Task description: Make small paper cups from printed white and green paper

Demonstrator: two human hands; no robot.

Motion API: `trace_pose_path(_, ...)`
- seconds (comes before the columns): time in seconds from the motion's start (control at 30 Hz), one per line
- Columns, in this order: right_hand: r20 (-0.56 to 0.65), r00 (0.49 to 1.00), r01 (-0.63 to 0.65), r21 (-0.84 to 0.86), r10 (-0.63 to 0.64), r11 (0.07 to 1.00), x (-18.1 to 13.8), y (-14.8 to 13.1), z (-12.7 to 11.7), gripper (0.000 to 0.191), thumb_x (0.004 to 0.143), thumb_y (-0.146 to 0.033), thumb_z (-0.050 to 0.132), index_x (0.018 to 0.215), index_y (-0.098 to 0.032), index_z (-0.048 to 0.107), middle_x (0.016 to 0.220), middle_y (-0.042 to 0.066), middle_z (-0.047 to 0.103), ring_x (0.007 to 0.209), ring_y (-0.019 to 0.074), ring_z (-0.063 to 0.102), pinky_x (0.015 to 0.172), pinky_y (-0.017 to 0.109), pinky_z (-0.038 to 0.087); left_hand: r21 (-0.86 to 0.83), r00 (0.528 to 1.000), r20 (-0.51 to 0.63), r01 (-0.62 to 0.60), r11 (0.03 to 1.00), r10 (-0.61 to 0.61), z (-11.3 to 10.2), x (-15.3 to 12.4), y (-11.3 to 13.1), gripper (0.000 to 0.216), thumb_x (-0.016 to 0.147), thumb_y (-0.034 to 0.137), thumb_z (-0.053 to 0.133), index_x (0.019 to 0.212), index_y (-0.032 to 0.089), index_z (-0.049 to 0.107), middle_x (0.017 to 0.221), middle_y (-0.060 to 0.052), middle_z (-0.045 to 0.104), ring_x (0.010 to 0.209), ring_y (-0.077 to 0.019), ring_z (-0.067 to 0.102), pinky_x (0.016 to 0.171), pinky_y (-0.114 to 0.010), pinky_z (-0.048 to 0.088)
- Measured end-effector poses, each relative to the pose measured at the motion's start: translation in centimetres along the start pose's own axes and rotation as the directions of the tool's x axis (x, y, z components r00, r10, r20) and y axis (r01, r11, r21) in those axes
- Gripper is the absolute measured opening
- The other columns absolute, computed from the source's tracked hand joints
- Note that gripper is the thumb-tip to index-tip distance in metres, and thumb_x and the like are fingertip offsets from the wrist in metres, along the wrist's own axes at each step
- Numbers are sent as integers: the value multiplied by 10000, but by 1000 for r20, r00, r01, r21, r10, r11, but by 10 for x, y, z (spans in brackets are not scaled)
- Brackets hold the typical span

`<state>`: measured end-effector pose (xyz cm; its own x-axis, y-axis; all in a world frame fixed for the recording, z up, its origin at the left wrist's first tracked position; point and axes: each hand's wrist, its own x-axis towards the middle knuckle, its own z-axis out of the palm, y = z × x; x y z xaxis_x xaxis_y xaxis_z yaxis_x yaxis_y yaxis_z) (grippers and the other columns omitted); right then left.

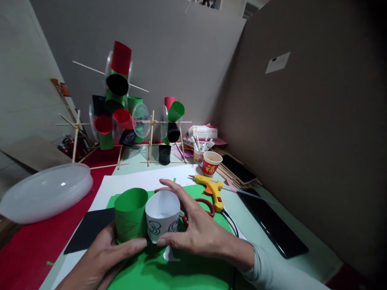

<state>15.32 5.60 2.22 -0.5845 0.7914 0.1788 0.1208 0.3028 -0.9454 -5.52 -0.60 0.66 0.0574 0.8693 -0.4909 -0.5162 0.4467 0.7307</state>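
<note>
A green paper cup shape (130,221) with faint dark lines is in my left hand (105,251), my thumb along its lower front. My right hand (199,233) grips a white paper cup shape (157,213) with dark curly drawings, thumb at its lower edge and fingers behind. The two shapes stand upright side by side and seem to touch. Below them lie green sheets (169,274) and a small white paper scrap (169,254). Red-handled scissors (208,205) rest behind my right hand; their blades are hidden. A yellow glue gun (211,187) lies just beyond.
Wooden-stick frames (150,141) at the back carry red, green and black cylinders between clear discs. A red paper cup (211,163), a cup of markers (198,155) and a black phone-like slab (272,221) sit to the right. A white balloon-like object (45,193) lies left.
</note>
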Motion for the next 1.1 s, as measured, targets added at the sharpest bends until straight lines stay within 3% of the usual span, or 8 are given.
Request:
trace_pose_path(0.2,9,1000,14,148,-16,989,4,10,-2,1181,728,-372,947,1656,-223,232,1511,173,532,1328,297,590,1147,468,451,-18,997,61,38,999,-37,-8,5,3,1136,737,147,915,1633,271,227,1269,-113,796,1243,-375,694,989,-472,629)
trace_pose_path(0.33,-8,1000,-14,129,15,992,4,11,-2,1156,749,-398,928,1657,-215,237,1550,182,516,1418,316,519,1183,497,412,-75,999,44,29,997,-25,-11,7,6,1149,733,114,910,1634,307,224,1292,-122,785,1255,-389,683,1013,-511,613)
trace_pose_path(0.47,-11,998,60,72,-59,996,3,8,-1,970,849,-384,847,1639,-256,299,1596,151,483,1445,290,497,1167,482,445,-90,999,43,-14,996,18,-12,8,7,1138,704,149,937,1619,322,283,1298,-118,782,1252,-412,680,988,-530,626)
trace_pose_path(0.57,-27,986,158,-101,-162,982,2,6,-2,660,933,-358,760,1533,-283,496,1600,107,490,1475,277,461,1200,477,401,-81,996,59,-67,994,72,-8,6,7,1123,708,170,939,1619,278,292,1273,-127,792,1231,-408,696,940,-493,649)
trace_pose_path(0.7,-27,985,155,-260,-168,953,0,0,-3,347,982,-329,685,1323,-264,684,1544,111,553,1527,278,397,1228,470,355,-76,991,56,-116,990,120,-4,5,7,1162,631,170,974,1602,248,340,1230,-122,809,1165,-424,730,788,-441,686)
trace_pose_path(0.8,-26,984,158,-298,-174,941,-1,-1,0,334,984,-338,673,1307,-254,672,1531,117,558,1521,273,410,1220,440,374,-67,990,49,-132,989,136,-3,6,7,1163,588,100,964,1580,279,385,1213,-93,819,1111,-418,755,757,-433,687)
trace_pose_path(0.97,-29,976,193,-354,-216,915,-3,2,7,395,933,-352,728,1304,-256,633,1523,107,550,1476,261,461,1190,361,402,-79,981,33,-188,979,191,-4,11,3,1342,546,52,966,1637,296,224,1077,-90,854,1011,-426,788,670,-401,680)
trace_pose_path(1.1,-46,969,212,-358,-244,909,-3,4,8,211,963,-307,684,1167,-256,669,1493,89,564,1433,243,503,1162,348,420,-31,974,68,-213,977,215,-8,14,0,1370,568,190,1009,1644,232,162,1047,-121,855,1022,-444,781,700,-438,684)
